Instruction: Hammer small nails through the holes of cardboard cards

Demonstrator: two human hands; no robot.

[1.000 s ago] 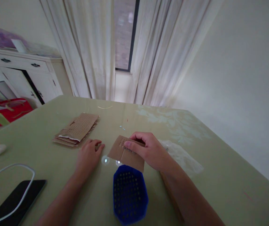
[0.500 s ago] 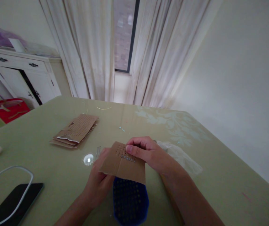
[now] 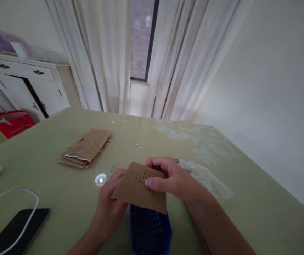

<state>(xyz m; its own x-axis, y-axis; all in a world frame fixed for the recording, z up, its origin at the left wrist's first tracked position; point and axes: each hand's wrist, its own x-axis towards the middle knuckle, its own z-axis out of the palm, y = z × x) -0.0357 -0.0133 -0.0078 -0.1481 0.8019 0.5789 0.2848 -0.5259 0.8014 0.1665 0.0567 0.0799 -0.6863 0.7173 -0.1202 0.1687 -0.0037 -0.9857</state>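
Both my hands hold a brown cardboard piece [image 3: 138, 187] punched with rows of small holes, lifted over a blue perforated basket [image 3: 150, 230]. My right hand [image 3: 168, 177] grips its upper right edge, thumb pressed on the hole area. My left hand [image 3: 112, 202] is closed on its left edge from below. A small pin or two [image 3: 111, 171] lie on the table just left of the card.
A stack of similar perforated cardboard pieces [image 3: 86, 148] lies at the back left on the green table [image 3: 48, 166]. A black phone [image 3: 16, 230] with a white cable [image 3: 11, 198] sits front left. A clear plastic bag [image 3: 205, 177] lies to the right.
My left hand left the table and took hold of the card's left edge. The card has been lifted toward me over the blue basket.
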